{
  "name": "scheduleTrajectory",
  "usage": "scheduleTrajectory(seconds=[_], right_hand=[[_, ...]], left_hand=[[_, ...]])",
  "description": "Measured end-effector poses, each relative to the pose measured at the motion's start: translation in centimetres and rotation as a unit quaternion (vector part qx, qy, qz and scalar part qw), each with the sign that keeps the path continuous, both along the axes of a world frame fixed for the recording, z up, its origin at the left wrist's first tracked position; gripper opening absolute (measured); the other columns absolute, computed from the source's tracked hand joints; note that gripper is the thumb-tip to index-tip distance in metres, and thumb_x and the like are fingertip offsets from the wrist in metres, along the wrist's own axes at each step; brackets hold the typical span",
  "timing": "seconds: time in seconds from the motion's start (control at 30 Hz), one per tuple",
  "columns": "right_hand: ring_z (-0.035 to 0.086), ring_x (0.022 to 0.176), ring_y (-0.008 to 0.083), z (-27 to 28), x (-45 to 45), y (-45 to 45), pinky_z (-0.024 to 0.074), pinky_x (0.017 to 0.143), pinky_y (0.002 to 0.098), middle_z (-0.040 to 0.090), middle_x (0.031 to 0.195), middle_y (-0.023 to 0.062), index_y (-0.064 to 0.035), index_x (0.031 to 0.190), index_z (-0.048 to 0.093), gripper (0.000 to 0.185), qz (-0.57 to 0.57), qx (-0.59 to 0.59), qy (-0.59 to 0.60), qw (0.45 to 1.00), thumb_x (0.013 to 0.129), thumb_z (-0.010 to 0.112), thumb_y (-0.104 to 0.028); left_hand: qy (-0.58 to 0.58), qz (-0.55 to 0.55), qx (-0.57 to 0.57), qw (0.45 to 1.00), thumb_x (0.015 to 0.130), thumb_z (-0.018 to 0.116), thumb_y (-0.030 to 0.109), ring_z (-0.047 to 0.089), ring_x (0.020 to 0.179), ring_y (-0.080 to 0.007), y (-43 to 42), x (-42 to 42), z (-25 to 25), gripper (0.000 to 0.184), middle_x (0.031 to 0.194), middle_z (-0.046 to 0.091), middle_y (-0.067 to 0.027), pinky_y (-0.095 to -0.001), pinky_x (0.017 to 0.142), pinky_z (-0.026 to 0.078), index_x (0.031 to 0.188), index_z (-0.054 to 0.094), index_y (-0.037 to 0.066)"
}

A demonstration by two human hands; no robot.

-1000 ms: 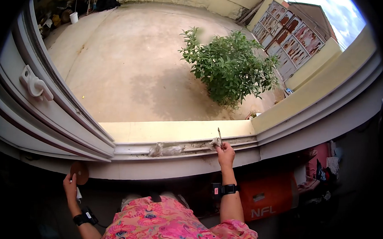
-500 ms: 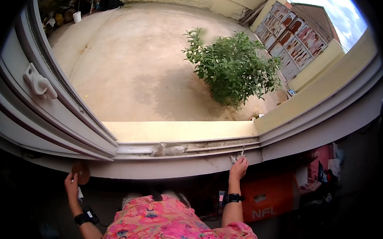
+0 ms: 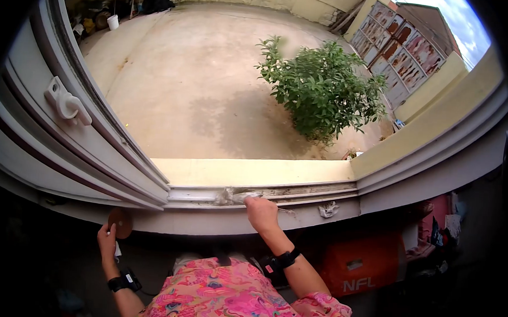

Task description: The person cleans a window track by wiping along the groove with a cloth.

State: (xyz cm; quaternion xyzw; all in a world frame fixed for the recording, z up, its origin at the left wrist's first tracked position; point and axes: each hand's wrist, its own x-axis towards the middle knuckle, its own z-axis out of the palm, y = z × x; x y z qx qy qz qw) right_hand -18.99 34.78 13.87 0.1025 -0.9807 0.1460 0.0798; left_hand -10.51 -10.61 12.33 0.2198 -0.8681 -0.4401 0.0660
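At the lower left, my left hand (image 3: pixel 107 241) is closed on a brown round disc (image 3: pixel 120 223) with a small pale spot near its middle. A small white piece (image 3: pixel 118 249) shows beside that hand's wrist. My right hand (image 3: pixel 261 213) is closed at the window track (image 3: pixel 309 195), its fingertips pinching the right end of a white crumpled tissue (image 3: pixel 229 196) in the groove. A thin pale strand lies just right of the hand; whether the hand holds it is unclear. Another crumpled tissue (image 3: pixel 328 209) sits on the inner sill, apart from both hands.
A window sash with a white latch (image 3: pixel 67 102) stands at the left. Dark dirt lines the track's right half. Below the sill at right is an orange box (image 3: pixel 363 262) marked NFL. Outside are a leafy bush (image 3: pixel 325 88), a concrete yard and a rusty gate (image 3: pixel 400 49).
My right hand has moved left along the sill, from the right-hand tissue to the one in the track. The right-hand tissue stays behind. The left hand still holds the disc.
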Motion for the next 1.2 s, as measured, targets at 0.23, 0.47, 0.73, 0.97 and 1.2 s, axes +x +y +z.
scheduleTrajectory(seconds=[0.23,0.47,0.73,0.97,1.2], right_hand=[[0.056,0.061,0.0254,1.3,0.0,2.0,0.0439,0.053,0.0367,0.055,0.060,0.0073,-0.0101,0.067,0.055,0.006,-0.045,0.044,-0.016,0.998,0.067,0.049,-0.008],[0.056,0.064,0.0248,-1.0,-0.4,0.5,0.0439,0.053,0.0360,0.055,0.063,0.0064,-0.0109,0.068,0.055,0.007,0.043,0.017,-0.010,0.999,0.068,0.048,-0.009],[0.055,0.064,0.0285,-0.8,-0.7,7.3,0.0417,0.053,0.0390,0.055,0.064,0.0092,-0.0119,0.066,0.054,0.009,0.025,0.055,-0.054,0.997,0.071,0.046,-0.013],[0.057,0.065,0.0292,0.4,-0.4,16.1,0.0422,0.053,0.0408,0.057,0.065,0.0098,-0.0129,0.069,0.055,0.009,-0.068,0.151,-0.141,0.976,0.072,0.047,-0.017],[0.058,0.067,0.0297,1.9,0.9,13.4,0.0434,0.057,0.0425,0.058,0.066,0.0109,-0.0126,0.073,0.056,0.010,-0.111,0.128,-0.166,0.972,0.074,0.048,-0.018]], left_hand=[[-0.008,-0.006,0.001,1.000,0.081,0.054,0.016,0.052,0.071,-0.0091,0.3,-0.1,0.3,0.022,0.075,0.060,-0.0069,-0.0244,0.064,0.041,0.090,0.057,-0.004],[-0.011,-0.014,-0.012,1.000,0.081,0.053,0.016,0.052,0.070,-0.0100,0.4,0.0,0.5,0.022,0.074,0.059,-0.0071,-0.0250,0.064,0.041,0.090,0.057,-0.003],[0.006,-0.003,0.006,1.000,0.081,0.053,0.016,0.053,0.073,-0.0110,-0.3,0.2,-0.5,0.023,0.078,0.060,-0.0082,-0.0251,0.067,0.041,0.093,0.057,-0.003],[0.001,-0.011,0.012,1.000,0.081,0.053,0.015,0.053,0.073,-0.0110,-0.7,0.7,-1.2,0.023,0.078,0.060,-0.0091,-0.0256,0.067,0.041,0.093,0.056,-0.004],[-0.011,-0.004,0.003,1.000,0.081,0.053,0.015,0.052,0.071,-0.0103,-0.5,1.0,-0.2,0.022,0.075,0.059,-0.0084,-0.0252,0.065,0.041,0.090,0.056,-0.004]])
